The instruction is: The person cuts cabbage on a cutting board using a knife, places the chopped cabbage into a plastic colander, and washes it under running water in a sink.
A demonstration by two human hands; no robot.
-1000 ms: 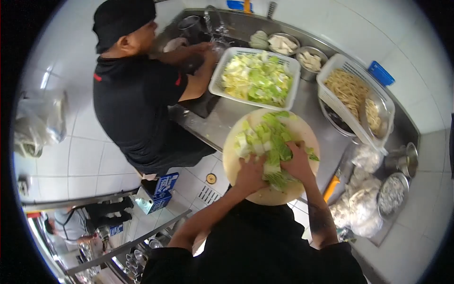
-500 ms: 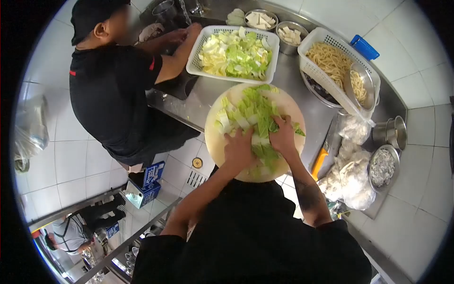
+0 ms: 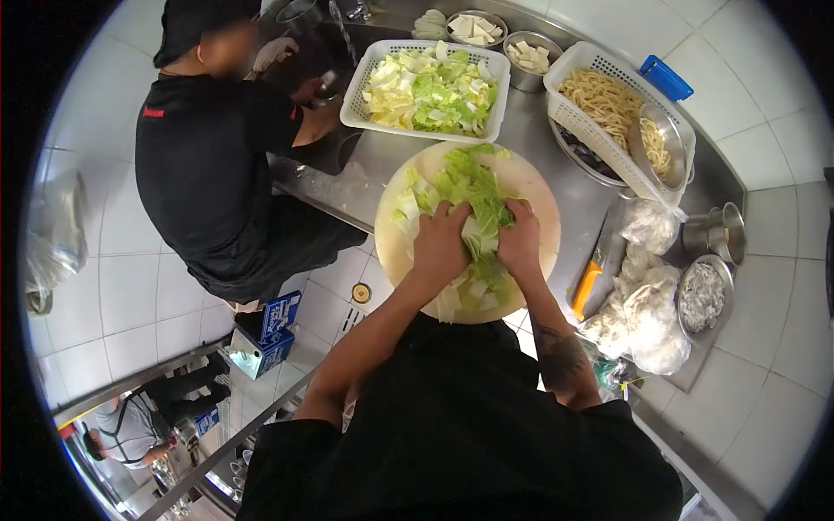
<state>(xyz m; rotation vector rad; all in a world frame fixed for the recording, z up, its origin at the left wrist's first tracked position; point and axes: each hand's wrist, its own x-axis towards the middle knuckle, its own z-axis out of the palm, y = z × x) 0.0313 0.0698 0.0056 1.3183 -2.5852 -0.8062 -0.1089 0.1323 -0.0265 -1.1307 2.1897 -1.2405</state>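
Note:
Cut napa cabbage (image 3: 473,182) lies in a loose heap on a round, pale cutting board (image 3: 543,187) in front of me. My left hand (image 3: 441,243) is on the left of the heap, its fingers curled over and into the leaves. From the right side my right hand (image 3: 519,239) closes on the same pile, fingers bent against the green leaves. Some pieces show between the two hands, and others lie on the near part of the board. Both sets of fingertips are partly hidden in the cabbage.
A white basket (image 3: 346,113) of cut cabbage stands beyond the board. Bowls of white blocks (image 3: 476,30) and a basket of noodles (image 3: 599,104) line the back. An orange-handled knife (image 3: 588,286) and plastic bags (image 3: 647,321) lie right. A co-worker (image 3: 213,165) stands left at the sink.
My hands have drawn closer together, and their fingers have curled more tightly into the cabbage. The co-worker's arms have moved back from the basket's edge.

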